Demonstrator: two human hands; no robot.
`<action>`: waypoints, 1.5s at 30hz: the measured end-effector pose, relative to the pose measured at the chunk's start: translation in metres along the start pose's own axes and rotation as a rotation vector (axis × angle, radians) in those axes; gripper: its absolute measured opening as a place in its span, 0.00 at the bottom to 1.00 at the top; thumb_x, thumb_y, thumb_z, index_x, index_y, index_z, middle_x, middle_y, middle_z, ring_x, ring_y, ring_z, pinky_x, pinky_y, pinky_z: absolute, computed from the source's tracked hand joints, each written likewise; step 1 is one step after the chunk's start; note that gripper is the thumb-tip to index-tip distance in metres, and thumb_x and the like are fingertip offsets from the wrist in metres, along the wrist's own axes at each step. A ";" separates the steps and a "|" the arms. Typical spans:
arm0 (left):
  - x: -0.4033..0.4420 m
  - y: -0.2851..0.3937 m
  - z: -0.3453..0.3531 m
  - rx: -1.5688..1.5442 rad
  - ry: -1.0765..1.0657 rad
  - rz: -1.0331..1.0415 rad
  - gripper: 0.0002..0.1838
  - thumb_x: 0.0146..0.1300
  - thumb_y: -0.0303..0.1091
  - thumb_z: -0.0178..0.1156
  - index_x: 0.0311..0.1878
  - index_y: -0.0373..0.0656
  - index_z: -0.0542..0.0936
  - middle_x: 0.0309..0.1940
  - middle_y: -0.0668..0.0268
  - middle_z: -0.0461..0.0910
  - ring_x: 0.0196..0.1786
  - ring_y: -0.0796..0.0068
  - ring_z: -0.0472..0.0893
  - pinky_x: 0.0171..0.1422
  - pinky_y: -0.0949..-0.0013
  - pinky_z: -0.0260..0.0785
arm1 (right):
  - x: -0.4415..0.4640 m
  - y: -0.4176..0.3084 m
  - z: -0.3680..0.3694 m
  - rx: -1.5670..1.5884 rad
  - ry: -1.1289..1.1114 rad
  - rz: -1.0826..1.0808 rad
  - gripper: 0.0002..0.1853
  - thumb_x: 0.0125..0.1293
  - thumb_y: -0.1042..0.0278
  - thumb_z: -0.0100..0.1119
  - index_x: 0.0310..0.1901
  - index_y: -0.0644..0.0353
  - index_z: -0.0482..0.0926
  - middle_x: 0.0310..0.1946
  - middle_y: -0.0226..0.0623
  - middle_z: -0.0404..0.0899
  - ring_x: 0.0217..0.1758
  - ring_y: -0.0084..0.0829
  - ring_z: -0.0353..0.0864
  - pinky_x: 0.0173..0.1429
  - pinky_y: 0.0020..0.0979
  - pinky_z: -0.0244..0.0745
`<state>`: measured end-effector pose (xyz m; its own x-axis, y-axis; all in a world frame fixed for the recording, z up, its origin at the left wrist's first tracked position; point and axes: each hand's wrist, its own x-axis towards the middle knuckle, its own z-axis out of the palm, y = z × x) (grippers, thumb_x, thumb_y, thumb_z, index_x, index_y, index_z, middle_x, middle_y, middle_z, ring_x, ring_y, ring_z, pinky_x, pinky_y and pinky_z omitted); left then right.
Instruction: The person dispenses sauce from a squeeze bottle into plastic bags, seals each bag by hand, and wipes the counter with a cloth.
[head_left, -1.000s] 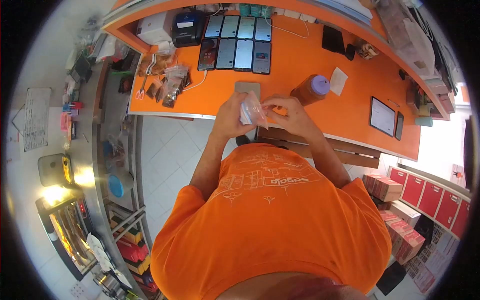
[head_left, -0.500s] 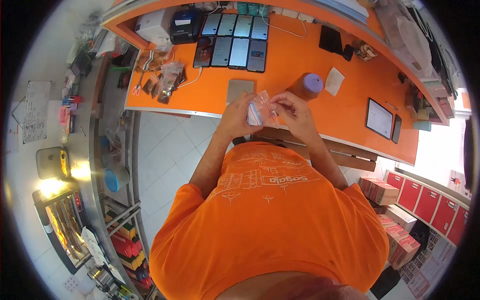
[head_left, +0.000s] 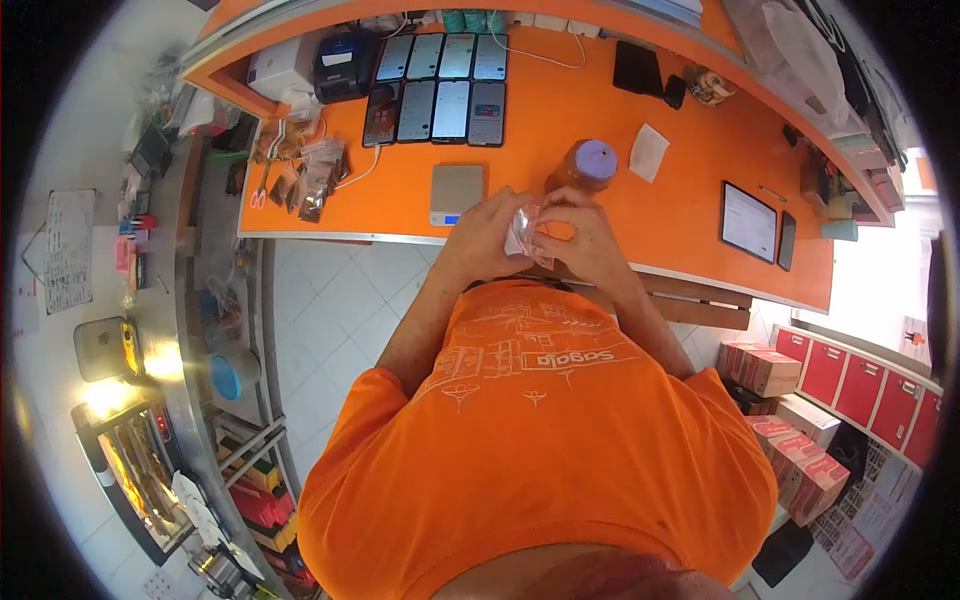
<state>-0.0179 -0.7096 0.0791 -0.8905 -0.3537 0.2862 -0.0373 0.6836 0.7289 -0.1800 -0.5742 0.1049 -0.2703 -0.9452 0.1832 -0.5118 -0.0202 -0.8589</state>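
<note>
– we're live at the orange counter, smooth and flat with a pale strip along its front edge. what's in play?
– a small plastic bag, clear, thin and crinkly, shiny where it catches the light, with a white patch showing. it's held up between both hands, by the counter's front edge, close to the orange shirt.
– and the grip?
– the left hand curls round one side, fingers closed on the plastic. the right hand pinches the other side, thumb against fingers, though the exact contact is too small to read.
– scenery?
– a squarish, flat grey device with a blue display, just beyond the left hand. near the right, a rounded brown bottle under a purple lid.
– and further back?
– glossy slab phones, two neat rows of four, and off to the left, a loose heap of slick little packets beside pink-handled scissors.
</note>
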 end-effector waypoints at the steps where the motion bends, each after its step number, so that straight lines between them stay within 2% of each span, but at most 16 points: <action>1: 0.000 0.002 0.002 0.004 -0.011 -0.020 0.47 0.38 0.41 0.84 0.64 0.46 0.71 0.48 0.54 0.78 0.51 0.44 0.80 0.53 0.51 0.73 | -0.002 0.006 0.003 -0.011 -0.003 0.012 0.13 0.54 0.71 0.75 0.42 0.63 0.88 0.48 0.41 0.80 0.53 0.40 0.81 0.58 0.35 0.75; 7: -0.002 0.009 0.002 0.015 -0.032 -0.107 0.46 0.40 0.41 0.83 0.65 0.48 0.72 0.51 0.55 0.78 0.53 0.45 0.81 0.54 0.52 0.74 | 0.001 0.015 0.005 -0.088 -0.097 -0.113 0.10 0.58 0.72 0.71 0.41 0.66 0.87 0.49 0.45 0.80 0.55 0.41 0.80 0.60 0.37 0.75; 10: -0.017 -0.003 0.003 0.037 0.031 -0.165 0.46 0.40 0.39 0.81 0.66 0.47 0.71 0.53 0.54 0.79 0.55 0.46 0.81 0.57 0.52 0.75 | 0.009 0.029 0.003 0.115 -0.099 -0.007 0.13 0.61 0.65 0.72 0.43 0.64 0.87 0.50 0.45 0.82 0.55 0.42 0.82 0.60 0.38 0.77; 13: -0.030 -0.014 -0.005 0.040 0.100 -0.216 0.46 0.40 0.37 0.78 0.67 0.44 0.70 0.54 0.52 0.78 0.55 0.45 0.80 0.58 0.52 0.75 | 0.022 0.014 0.006 0.275 -0.142 0.155 0.13 0.64 0.65 0.70 0.43 0.66 0.86 0.45 0.44 0.85 0.47 0.40 0.86 0.53 0.37 0.80; 16: -0.051 -0.032 -0.010 0.010 0.117 -0.293 0.48 0.40 0.36 0.78 0.69 0.42 0.68 0.55 0.50 0.78 0.57 0.43 0.80 0.60 0.52 0.75 | 0.037 0.013 0.021 0.141 -0.111 0.169 0.11 0.68 0.66 0.68 0.41 0.68 0.85 0.41 0.40 0.86 0.43 0.27 0.86 0.47 0.32 0.81; 19: -0.067 -0.048 -0.011 0.000 0.179 -0.289 0.49 0.41 0.36 0.79 0.69 0.40 0.67 0.56 0.49 0.78 0.58 0.43 0.80 0.60 0.53 0.75 | 0.048 0.017 0.042 0.107 -0.227 0.125 0.11 0.70 0.66 0.66 0.43 0.67 0.85 0.37 0.39 0.88 0.40 0.26 0.86 0.48 0.32 0.81; 24: -0.075 -0.057 -0.013 -0.090 0.299 -0.330 0.49 0.42 0.35 0.79 0.69 0.37 0.66 0.56 0.48 0.78 0.59 0.46 0.81 0.62 0.55 0.74 | 0.069 -0.009 0.046 0.109 -0.137 0.117 0.11 0.71 0.66 0.65 0.45 0.66 0.84 0.36 0.36 0.87 0.41 0.26 0.86 0.47 0.31 0.81; 28: -0.083 -0.099 -0.007 -0.264 0.442 -0.275 0.48 0.44 0.34 0.79 0.69 0.36 0.65 0.56 0.49 0.78 0.60 0.51 0.81 0.63 0.54 0.73 | 0.092 0.000 0.030 0.108 -0.036 0.107 0.12 0.72 0.65 0.64 0.45 0.67 0.84 0.36 0.34 0.87 0.42 0.25 0.86 0.47 0.30 0.80; 30: -0.090 -0.128 -0.006 -0.293 0.473 -0.278 0.47 0.46 0.35 0.78 0.69 0.36 0.66 0.58 0.49 0.77 0.60 0.53 0.80 0.64 0.54 0.73 | 0.100 0.002 0.032 -0.099 0.093 0.071 0.12 0.72 0.66 0.63 0.47 0.67 0.83 0.39 0.40 0.87 0.43 0.34 0.87 0.48 0.33 0.81; 32: -0.097 -0.160 -0.011 -0.147 0.514 -0.363 0.46 0.48 0.37 0.78 0.69 0.35 0.65 0.61 0.47 0.75 0.62 0.50 0.78 0.65 0.53 0.72 | 0.107 0.007 0.035 -0.307 0.220 0.033 0.12 0.73 0.67 0.61 0.49 0.67 0.81 0.42 0.46 0.87 0.45 0.43 0.87 0.49 0.37 0.81; 35: -0.095 -0.194 -0.031 0.081 0.545 -0.565 0.50 0.49 0.44 0.79 0.71 0.34 0.63 0.66 0.43 0.70 0.64 0.44 0.75 0.68 0.51 0.69 | 0.096 0.071 0.067 -0.750 0.158 -0.108 0.15 0.73 0.66 0.58 0.54 0.68 0.78 0.49 0.52 0.83 0.52 0.51 0.85 0.52 0.45 0.82; 38: -0.091 -0.229 -0.039 0.398 0.571 -0.676 0.58 0.48 0.55 0.79 0.75 0.33 0.60 0.70 0.41 0.66 0.68 0.39 0.70 0.71 0.44 0.65 | 0.057 0.168 0.119 -0.604 0.077 0.116 0.17 0.73 0.66 0.56 0.57 0.69 0.74 0.53 0.51 0.81 0.56 0.51 0.83 0.56 0.49 0.81; 41: -0.081 -0.238 -0.046 0.564 0.556 -0.697 0.63 0.48 0.65 0.77 0.77 0.36 0.59 0.73 0.42 0.63 0.71 0.38 0.65 0.73 0.36 0.57 | 0.027 0.166 0.140 -0.756 0.136 -0.030 0.13 0.72 0.68 0.56 0.53 0.66 0.77 0.51 0.50 0.81 0.56 0.53 0.82 0.57 0.49 0.80; 42: -0.079 -0.235 -0.048 0.588 0.537 -0.703 0.63 0.48 0.67 0.76 0.78 0.37 0.59 0.73 0.43 0.63 0.72 0.38 0.63 0.74 0.34 0.55 | 0.030 0.157 0.136 -0.729 0.065 0.014 0.12 0.73 0.67 0.55 0.53 0.63 0.78 0.51 0.50 0.81 0.56 0.51 0.82 0.58 0.47 0.80; 44: -0.079 -0.226 -0.049 0.564 0.515 -0.661 0.60 0.51 0.67 0.74 0.77 0.39 0.60 0.74 0.45 0.63 0.74 0.41 0.62 0.74 0.32 0.51 | 0.029 0.142 0.126 -0.665 -0.074 0.114 0.12 0.74 0.64 0.54 0.53 0.57 0.80 0.50 0.49 0.80 0.58 0.48 0.81 0.61 0.42 0.80; 45: -0.077 -0.221 -0.049 0.553 0.507 -0.637 0.58 0.52 0.66 0.73 0.77 0.40 0.61 0.74 0.47 0.63 0.74 0.42 0.62 0.74 0.31 0.50 | 0.029 0.151 0.129 -0.627 0.033 0.123 0.12 0.74 0.65 0.54 0.52 0.58 0.81 0.49 0.49 0.80 0.58 0.49 0.81 0.61 0.43 0.80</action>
<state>0.0815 -0.8646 -0.0736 -0.3351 -0.9033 0.2680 -0.7646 0.4269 0.4828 -0.1600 -0.6463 -0.0811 -0.3771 -0.9178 0.1240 -0.8527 0.2918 -0.4333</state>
